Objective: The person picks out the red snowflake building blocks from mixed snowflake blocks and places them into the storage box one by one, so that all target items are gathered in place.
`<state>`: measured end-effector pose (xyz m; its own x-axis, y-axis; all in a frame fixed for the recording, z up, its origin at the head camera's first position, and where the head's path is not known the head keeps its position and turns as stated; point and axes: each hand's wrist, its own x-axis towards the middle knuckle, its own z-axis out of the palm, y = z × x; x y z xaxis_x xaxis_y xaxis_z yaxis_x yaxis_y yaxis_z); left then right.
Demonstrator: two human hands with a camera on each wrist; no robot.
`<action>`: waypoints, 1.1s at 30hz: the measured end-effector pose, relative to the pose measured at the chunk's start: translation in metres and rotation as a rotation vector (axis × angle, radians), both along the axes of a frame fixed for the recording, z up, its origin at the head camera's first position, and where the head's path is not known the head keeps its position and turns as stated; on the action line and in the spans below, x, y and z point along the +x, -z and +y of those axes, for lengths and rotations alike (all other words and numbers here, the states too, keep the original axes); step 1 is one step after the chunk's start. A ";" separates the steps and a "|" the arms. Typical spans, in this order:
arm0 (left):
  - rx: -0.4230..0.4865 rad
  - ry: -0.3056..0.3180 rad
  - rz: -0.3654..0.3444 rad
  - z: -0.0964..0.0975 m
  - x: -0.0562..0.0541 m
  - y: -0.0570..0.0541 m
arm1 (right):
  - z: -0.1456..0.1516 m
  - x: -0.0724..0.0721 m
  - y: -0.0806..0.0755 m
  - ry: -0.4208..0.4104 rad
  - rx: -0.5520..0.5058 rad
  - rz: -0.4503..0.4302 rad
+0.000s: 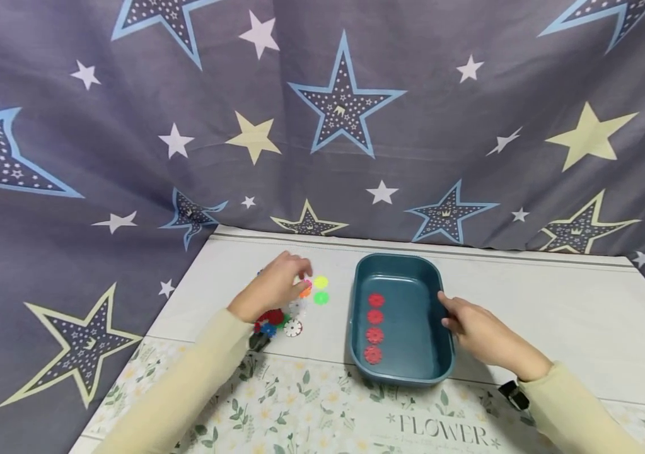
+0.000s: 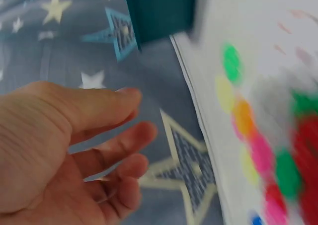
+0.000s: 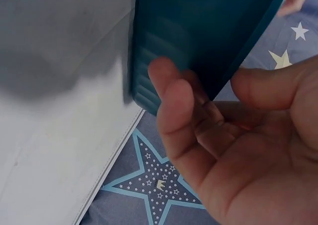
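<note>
My left hand (image 1: 277,284) hovers over a loose pile of small notched plastic discs. Its fingers are loosely bent, and the left wrist view shows no disc between thumb and fingertips. Among the discs lie a yellow disc (image 1: 321,282), a green disc (image 1: 321,297), a white disc (image 1: 292,327) and red discs (image 1: 274,316); the hand covers part of the pile. With thumb at the rim and fingers against the outer wall, my right hand (image 1: 478,331) grips the right side of a teal plastic box (image 1: 413,372). Several red discs (image 1: 375,335) stand in a column along the box's left inside.
Both things are on a white table (image 1: 526,302) whose near part has a floral cloth (image 1: 299,403) with printed lettering. Behind and to the left hangs a grey star-patterned curtain (image 1: 441,157), meeting the table's back edge.
</note>
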<state>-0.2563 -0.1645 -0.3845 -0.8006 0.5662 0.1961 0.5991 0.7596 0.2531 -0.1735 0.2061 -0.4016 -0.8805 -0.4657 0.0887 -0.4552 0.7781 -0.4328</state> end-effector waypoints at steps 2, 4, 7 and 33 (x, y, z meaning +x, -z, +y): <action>-0.010 -0.056 -0.056 -0.021 0.007 0.005 | 0.002 0.001 0.000 0.005 0.001 0.009; -0.027 -0.123 -0.133 -0.039 0.015 0.012 | 0.002 0.001 0.000 0.005 0.002 0.025; -0.056 -0.215 -0.230 -0.063 0.026 0.024 | 0.003 0.002 -0.001 0.000 -0.002 0.045; 0.199 -0.064 -0.156 -0.077 0.033 0.040 | -0.001 0.002 0.001 -0.002 -0.005 0.050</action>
<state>-0.2236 -0.2419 -0.4244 -0.8630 0.4759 0.1694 0.4931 0.7209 0.4869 -0.1720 0.2052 -0.4025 -0.8738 -0.4671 0.1352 -0.4782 0.7750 -0.4132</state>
